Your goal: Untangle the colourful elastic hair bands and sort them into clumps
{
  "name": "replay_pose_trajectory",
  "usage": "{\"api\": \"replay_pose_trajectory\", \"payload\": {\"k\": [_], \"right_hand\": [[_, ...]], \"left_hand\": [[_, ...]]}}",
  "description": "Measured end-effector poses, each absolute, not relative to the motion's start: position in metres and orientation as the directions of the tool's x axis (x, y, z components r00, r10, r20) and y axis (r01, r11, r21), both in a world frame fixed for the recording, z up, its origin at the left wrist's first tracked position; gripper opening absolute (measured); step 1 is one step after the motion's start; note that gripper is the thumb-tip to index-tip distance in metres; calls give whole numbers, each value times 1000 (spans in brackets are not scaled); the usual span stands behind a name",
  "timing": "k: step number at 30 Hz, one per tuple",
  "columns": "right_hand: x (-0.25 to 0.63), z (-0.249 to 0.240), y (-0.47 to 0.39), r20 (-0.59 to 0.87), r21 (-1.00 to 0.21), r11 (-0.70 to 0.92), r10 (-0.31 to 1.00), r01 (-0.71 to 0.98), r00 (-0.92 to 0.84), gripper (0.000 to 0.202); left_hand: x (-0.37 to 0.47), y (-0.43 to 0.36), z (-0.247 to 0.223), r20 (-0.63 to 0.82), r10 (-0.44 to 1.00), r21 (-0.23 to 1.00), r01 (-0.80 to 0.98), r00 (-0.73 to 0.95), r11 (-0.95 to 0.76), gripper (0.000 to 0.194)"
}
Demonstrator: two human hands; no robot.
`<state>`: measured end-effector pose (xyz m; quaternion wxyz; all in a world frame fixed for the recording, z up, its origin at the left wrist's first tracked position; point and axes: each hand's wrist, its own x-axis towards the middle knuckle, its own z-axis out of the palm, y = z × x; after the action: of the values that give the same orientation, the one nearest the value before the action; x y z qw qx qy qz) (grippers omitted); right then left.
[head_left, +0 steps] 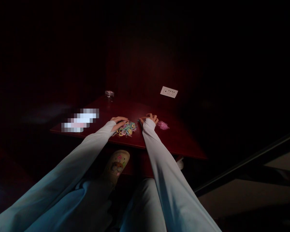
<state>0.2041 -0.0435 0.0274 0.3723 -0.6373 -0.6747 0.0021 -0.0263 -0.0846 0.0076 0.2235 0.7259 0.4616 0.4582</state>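
A pile of small pastel bands (127,129), yellow, green and purple, lies near the front edge of the dark red table (169,141). My left hand (119,121) rests at the pile's upper left, fingers stretched over its back edge. To the right of the pile, my right hand (149,118) has its thumb and a finger low at the tabletop, beside a small teal piece (138,120); whether it grips that piece is too small to tell. A small pink heap (163,125) lies just right of my right hand.
At the back left stands a small clear jar (109,94). A bright pixelated object (81,120) lies on the table's left side. A white socket plate (169,91) is behind the table. Below the front edge are a shoe (118,162) and my knees.
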Motion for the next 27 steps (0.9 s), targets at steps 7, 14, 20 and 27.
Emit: {"api": "replay_pose_trajectory", "payload": {"k": [7, 14, 20, 27], "right_hand": [[201, 29, -40, 507, -487, 171, 854, 857, 117, 25], [205, 27, -54, 543, -696, 195, 772, 691, 329, 38], [196, 32, -85, 510, -591, 499, 840, 633, -187, 21], [187, 32, -89, 494, -519, 511, 834, 685, -247, 15]], "left_hand": [[-30, -86, 9, 455, 875, 752, 456, 165, -477, 41], [-34, -91, 12, 434, 879, 751, 459, 199, -475, 41], [-33, -95, 12, 434, 884, 758, 460, 175, -463, 43], [-33, -91, 9, 431, 888, 762, 462, 161, -454, 44]]}}
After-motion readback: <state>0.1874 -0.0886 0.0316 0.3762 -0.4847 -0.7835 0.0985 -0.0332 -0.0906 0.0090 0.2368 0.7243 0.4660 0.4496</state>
